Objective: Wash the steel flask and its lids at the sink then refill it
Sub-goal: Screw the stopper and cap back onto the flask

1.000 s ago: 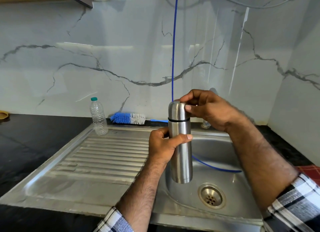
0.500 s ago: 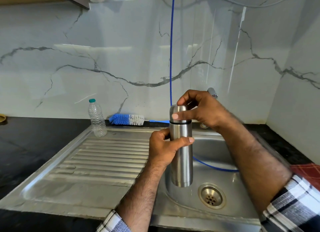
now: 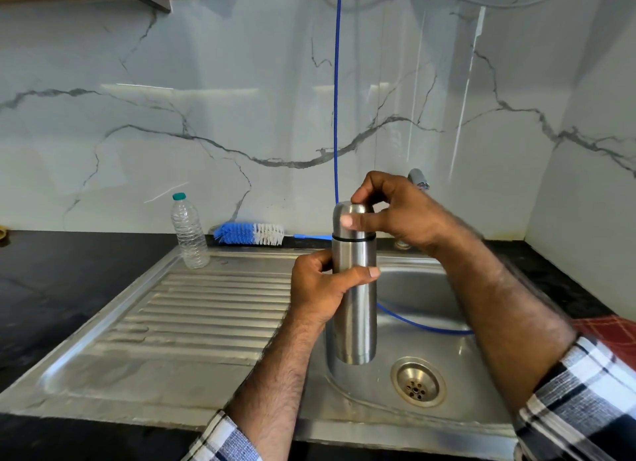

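Note:
A tall steel flask (image 3: 354, 319) stands upright in the air over the sink basin (image 3: 430, 288). My left hand (image 3: 320, 288) grips its body just below the black ring. The domed steel cap lid (image 3: 347, 231) sits on top of the flask, and my right hand (image 3: 399, 216) holds it with thumb in front and fingers curled over the top. A blue hose (image 3: 336, 99) hangs down the wall and curves into the basin behind the flask. The tap (image 3: 418, 178) shows just behind my right hand.
A clear plastic bottle with a teal cap (image 3: 189, 231) stands at the back of the ribbed drainboard (image 3: 206, 309). A blue and white bottle brush (image 3: 249, 234) lies along the wall. The drain (image 3: 417, 381) is at the basin's bottom. Black counter (image 3: 51, 278) surrounds the sink.
My right hand's grip has turned on the cap, the thumb sliding across its front. The flask has stayed in nearly the same place in my left hand.

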`<state>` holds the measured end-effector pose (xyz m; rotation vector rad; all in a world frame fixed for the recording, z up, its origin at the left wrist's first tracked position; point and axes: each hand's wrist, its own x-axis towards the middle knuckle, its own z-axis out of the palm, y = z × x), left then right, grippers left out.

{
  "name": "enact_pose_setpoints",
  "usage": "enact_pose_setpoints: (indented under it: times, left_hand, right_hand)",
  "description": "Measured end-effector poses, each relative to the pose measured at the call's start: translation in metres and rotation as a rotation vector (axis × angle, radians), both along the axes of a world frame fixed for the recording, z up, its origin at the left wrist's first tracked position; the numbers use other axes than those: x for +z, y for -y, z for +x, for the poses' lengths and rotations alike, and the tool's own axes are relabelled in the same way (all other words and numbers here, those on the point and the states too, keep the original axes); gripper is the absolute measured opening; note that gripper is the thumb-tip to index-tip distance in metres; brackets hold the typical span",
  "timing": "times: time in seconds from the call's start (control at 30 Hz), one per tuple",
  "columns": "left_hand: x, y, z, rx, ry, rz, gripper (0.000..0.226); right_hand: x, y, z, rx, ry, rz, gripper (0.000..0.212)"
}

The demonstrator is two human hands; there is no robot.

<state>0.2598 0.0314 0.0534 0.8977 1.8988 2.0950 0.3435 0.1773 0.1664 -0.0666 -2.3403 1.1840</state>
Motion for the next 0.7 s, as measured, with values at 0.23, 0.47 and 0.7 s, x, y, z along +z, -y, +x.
enact_pose_setpoints:
  times: [0.23,0.47,0.7]
  left_hand:
    - [-0.001,0.002,-0.001,-0.076,-0.008,0.020,0.034]
    - [0.004,0.004,-0.004,-0.307,-0.049,0.060,0.033]
    - [-0.003,-0.003,-0.003,-0.137,0.020,0.052,0.043]
  right_hand:
    - [0.000,-0.013,0.002,0.156,0.003,-0.089,0.028]
    - [0.002,-0.015,-0.002,0.405,0.101,-0.126,0.058]
    - [-0.017,0.008,-0.020,0.155,-0.003,-0.206,0.025]
